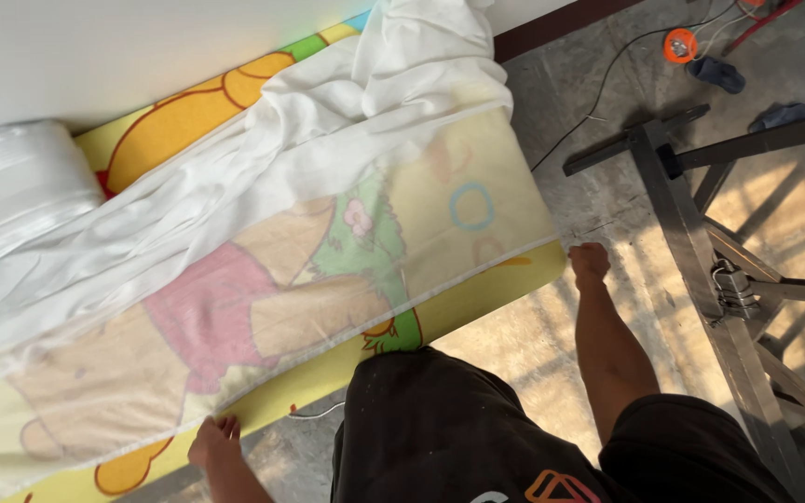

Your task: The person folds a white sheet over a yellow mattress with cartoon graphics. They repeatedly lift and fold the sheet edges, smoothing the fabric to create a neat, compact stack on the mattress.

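Observation:
A sheer white cloth (263,205) lies spread over a yellow mattress (477,289) printed with a cartoon bear. My right hand (589,261) is closed on the cloth's hem at the mattress's right corner. At the mattress's near edge, lower left, my left hand (214,440) pinches the same hem. The hem runs taut between the two hands. The far part of the cloth is bunched in folds toward the wall.
A white wall (95,47) runs behind the mattress, with a white rolled bundle (20,186) at the left. A grey metal frame (701,251) stands on the concrete floor at the right. Cables, an orange reel (679,44) and dark slippers (715,73) lie beyond.

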